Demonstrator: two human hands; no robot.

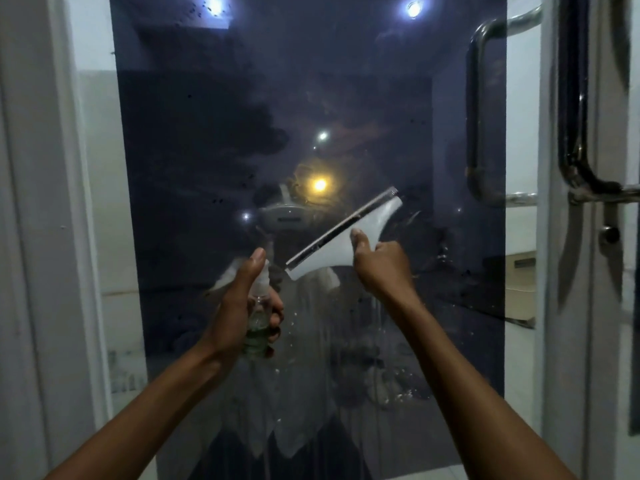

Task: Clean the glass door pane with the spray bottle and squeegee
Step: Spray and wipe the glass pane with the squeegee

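Observation:
A dark glass door pane fills the view, with droplets and wet streaks on its lower half. My left hand grips a small clear spray bottle with greenish liquid, thumb raised beside its white nozzle, held in front of the pane. My right hand grips the handle of a white squeegee. Its blade lies tilted against the glass, high end to the right.
A curved steel door handle is on the right, its twin seen through the glass. White frame posts stand at left and right. Lamps and my own figure reflect in the pane.

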